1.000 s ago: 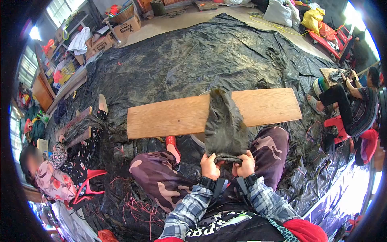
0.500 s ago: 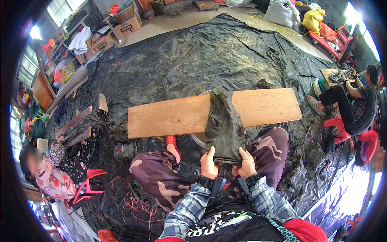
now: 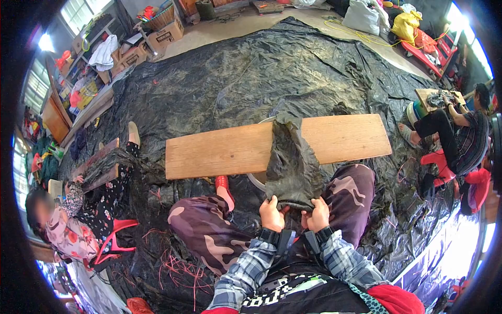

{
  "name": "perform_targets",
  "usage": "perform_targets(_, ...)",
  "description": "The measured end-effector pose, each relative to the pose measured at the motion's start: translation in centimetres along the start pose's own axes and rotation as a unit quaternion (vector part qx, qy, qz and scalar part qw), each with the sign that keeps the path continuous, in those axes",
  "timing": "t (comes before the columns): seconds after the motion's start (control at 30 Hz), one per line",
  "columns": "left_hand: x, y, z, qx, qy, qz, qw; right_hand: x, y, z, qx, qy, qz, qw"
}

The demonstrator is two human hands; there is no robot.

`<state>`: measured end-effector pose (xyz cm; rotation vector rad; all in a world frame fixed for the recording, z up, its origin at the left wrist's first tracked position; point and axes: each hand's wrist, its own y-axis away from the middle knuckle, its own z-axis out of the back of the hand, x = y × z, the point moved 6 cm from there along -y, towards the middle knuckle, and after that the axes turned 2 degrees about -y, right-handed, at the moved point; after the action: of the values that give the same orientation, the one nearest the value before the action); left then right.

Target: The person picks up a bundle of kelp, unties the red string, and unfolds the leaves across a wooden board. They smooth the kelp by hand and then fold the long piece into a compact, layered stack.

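A dark olive, wrinkled kelp sheet point(image 3: 293, 157) lies across the middle of a wooden board point(image 3: 219, 153) and hangs down toward my lap. Its near edge is curled into a thick fold. My left hand point(image 3: 272, 213) pinches the left corner of that fold, thumb on top. At the right corner, my right hand point(image 3: 317, 214) grips it the same way, with some fingers tucked underneath and partly hidden. The board rests over a pale round tub point(image 3: 256, 180), mostly covered by board and kelp.
Black plastic sheeting point(image 3: 209, 89) covers the floor. On the left, a person point(image 3: 73, 225) sits by a board bearing dark strips; another person point(image 3: 463, 123) works at a board on the right. Pink strings point(image 3: 180, 272) lie at lower left. Boxes point(image 3: 166, 34) and bags point(image 3: 362, 18) stand behind.
The near edge of the kelp has curled up into a fold, and my fingers have turned inward under it. On the right, the other person's hands have shifted slightly over their board.
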<state>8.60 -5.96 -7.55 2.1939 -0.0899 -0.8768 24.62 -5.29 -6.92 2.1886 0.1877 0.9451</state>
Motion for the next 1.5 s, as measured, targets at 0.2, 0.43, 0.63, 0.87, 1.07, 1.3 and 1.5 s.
perform_targets(0.2, 0.0, -0.3, 0.2, 0.005, 0.014, -0.007, 1.000, -0.5, -2.1, 0.7, 0.054, 0.030, 0.024, 0.998)
perform_targets(0.43, 0.6, 0.5, 0.6, 0.017, 0.056, -0.006, 0.998, -0.3, -1.1, 1.5, 0.010, -0.009, 0.009, 1.000)
perform_targets(0.63, -0.3, 0.8, -0.5, 0.028, 0.129, 0.062, 0.989, 0.5, 0.7, -0.5, 0.045, -0.101, -0.086, 0.990)
perform_targets(0.87, 0.4, -0.6, -0.9, 0.038, -0.043, 0.012, 0.998, 1.0, -0.4, -0.4, 0.035, 0.053, 0.036, 0.997)
perform_targets(1.07, 1.1, -0.6, 0.1, -0.002, -0.025, -0.008, 1.000, -1.3, -1.9, 2.5, -0.036, -0.004, -0.002, 0.999)
perform_targets(1.3, 0.4, -0.5, 0.2, 0.025, -0.011, -0.027, 0.999, -0.6, -1.8, 2.1, -0.030, 0.022, 0.028, 0.999)
perform_targets(1.5, 0.3, 0.0, 0.0, 0.004, 0.047, 0.004, 0.999, -0.4, -2.5, 2.5, -0.030, 0.051, 0.025, 0.998)
